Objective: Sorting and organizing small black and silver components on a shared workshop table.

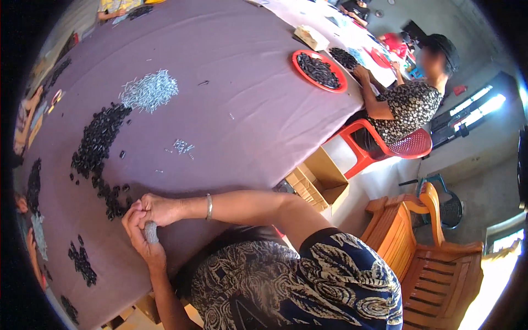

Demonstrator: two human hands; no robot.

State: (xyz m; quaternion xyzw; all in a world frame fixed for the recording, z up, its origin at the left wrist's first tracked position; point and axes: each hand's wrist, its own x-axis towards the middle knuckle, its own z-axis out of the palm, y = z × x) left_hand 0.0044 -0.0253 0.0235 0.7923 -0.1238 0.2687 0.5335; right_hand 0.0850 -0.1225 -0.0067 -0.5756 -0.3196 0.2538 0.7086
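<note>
Close together over the near left part of the cloth-covered table [231, 71], my left hand [144, 242] and my right hand [160, 209] meet with curled fingers. A grey wrap covers my left thumb; a silvery bangle circles my right wrist. Whatever lies between the fingers is hidden. Just beyond the hands, a curved heap of small black parts [99, 140] spreads along the cloth. At its far end lies a pile of thin silvery pin-like pieces [149, 91]. A smaller cluster of tiny silvery pieces [182, 147] sits nearer. Left of my left forearm is a small black heap [82, 261].
A red tray [344, 81] of black parts stands at the far right, beside a seated co-worker [410, 104] on a red chair [357, 151]. An open cardboard box [324, 170] and a wooden bench [440, 280] are right of the table. Other people's hands work along the left edge.
</note>
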